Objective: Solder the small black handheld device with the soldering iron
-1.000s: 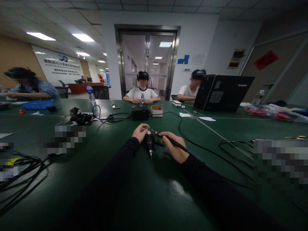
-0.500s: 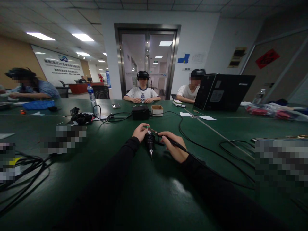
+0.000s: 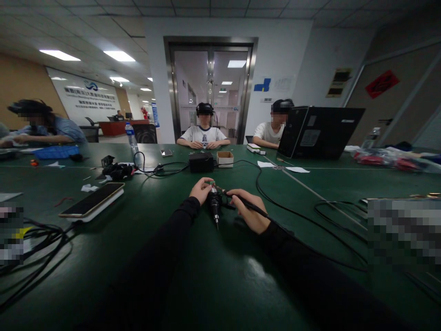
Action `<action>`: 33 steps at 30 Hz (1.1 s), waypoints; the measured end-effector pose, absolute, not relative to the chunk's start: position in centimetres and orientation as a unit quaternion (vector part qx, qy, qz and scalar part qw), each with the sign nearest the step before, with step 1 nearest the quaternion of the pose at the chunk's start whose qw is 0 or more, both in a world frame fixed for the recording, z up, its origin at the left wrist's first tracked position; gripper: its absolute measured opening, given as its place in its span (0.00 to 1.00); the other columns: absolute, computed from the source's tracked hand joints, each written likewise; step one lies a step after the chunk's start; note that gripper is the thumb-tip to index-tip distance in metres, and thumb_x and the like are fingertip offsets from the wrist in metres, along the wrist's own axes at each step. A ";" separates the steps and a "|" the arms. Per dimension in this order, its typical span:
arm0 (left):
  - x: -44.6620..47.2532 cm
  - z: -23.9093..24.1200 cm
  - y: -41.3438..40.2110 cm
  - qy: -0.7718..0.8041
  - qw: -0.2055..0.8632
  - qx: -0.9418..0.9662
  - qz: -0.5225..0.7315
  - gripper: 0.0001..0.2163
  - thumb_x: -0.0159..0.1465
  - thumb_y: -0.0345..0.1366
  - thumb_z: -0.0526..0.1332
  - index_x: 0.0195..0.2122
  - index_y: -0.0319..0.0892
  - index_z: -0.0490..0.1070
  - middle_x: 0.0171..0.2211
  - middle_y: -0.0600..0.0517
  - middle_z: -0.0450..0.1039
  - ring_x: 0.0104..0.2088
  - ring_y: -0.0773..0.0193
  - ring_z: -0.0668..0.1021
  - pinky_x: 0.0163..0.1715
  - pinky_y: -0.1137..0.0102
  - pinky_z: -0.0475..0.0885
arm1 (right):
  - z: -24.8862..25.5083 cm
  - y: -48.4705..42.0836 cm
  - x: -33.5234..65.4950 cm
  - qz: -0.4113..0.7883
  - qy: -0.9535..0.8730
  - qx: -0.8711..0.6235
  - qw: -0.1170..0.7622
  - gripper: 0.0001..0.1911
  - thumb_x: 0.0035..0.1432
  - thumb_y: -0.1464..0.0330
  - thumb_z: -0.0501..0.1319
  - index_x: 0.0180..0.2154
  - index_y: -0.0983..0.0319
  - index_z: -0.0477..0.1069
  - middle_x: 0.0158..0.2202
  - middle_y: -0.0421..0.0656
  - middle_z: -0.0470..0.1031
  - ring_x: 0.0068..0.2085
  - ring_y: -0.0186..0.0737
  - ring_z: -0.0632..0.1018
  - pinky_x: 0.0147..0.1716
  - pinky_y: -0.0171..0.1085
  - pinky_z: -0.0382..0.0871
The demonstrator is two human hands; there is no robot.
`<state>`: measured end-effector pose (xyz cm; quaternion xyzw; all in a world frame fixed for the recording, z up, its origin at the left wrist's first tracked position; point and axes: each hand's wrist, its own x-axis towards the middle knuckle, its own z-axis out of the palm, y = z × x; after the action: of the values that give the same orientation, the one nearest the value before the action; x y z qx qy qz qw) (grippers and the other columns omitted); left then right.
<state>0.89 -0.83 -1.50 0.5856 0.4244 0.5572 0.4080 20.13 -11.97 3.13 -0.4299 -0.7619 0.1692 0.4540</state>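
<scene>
Steadying a small green pc (image 3: 212, 184) at the far end of a black metal-tipped tool (image 3: 215, 201), your L hand (image 3: 200, 191) appears closed in a pinch, thumb and fingertips on the pc. Your R hand (image 3: 254, 218) grips a corded pen-type tool (image 3: 248, 205) like a pencil, w/ its tip angled L twd. the pc; contact vs. small gap: can't tell at this res. Stage, as judged: mid-work. Set-up looks done, i.e. pc held, pen-type tool in hand & brought alongside. No finished result visible on the pc, so the close work at the tip prob. remains incomplete; detail too small to confirm. Beyond your hands: black box (image 3: 201, 162) and, just R of it, small open carton (image 3: 225, 160), both on green table (image 3: 193, 285).
</scene>
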 end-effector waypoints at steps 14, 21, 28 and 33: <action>0.1 -1.5 -0.9 0.577 0.275 0.627 0.446 0.10 0.58 0.38 0.61 0.40 0.44 0.75 0.37 0.49 0.77 0.40 0.57 0.77 0.47 0.65 0.68 | 3.2 -11.8 20.7 0.148 -0.745 -0.443 0.477 0.15 0.63 0.63 0.53 0.43 0.60 0.75 0.33 0.42 0.79 0.29 0.36 0.77 0.32 0.34 0.71; -0.8 -0.5 -2.7 0.525 0.298 0.673 0.428 0.13 0.59 0.43 0.59 0.41 0.43 0.74 0.31 0.51 0.76 0.31 0.61 0.76 0.38 0.69 0.70 | 3.0 -11.4 21.0 0.140 -0.739 -0.445 0.485 0.15 0.63 0.62 0.53 0.43 0.60 0.75 0.33 0.42 0.78 0.29 0.37 0.77 0.31 0.34 0.71; 0.0 1.3 -4.7 0.526 0.284 0.718 0.356 0.34 0.38 0.48 0.74 0.47 0.42 0.70 0.37 0.46 0.77 0.37 0.54 0.79 0.37 0.70 0.69 | 2.8 -11.4 21.0 0.136 -0.738 -0.448 0.486 0.15 0.63 0.62 0.53 0.43 0.60 0.75 0.32 0.42 0.78 0.28 0.36 0.77 0.29 0.34 0.70; 1.5 2.1 -5.7 0.575 0.227 0.731 0.289 0.35 0.37 0.41 0.73 0.48 0.42 0.68 0.39 0.43 0.76 0.38 0.50 0.79 0.33 0.69 0.69 | 2.9 -11.4 21.0 0.142 -0.738 -0.447 0.485 0.15 0.62 0.63 0.53 0.42 0.60 0.75 0.34 0.43 0.78 0.28 0.36 0.77 0.28 0.33 0.70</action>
<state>1.50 -5.72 2.14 0.7306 0.5752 0.2894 0.2273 21.02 -11.45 2.90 -0.4468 -0.7385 0.1417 0.4847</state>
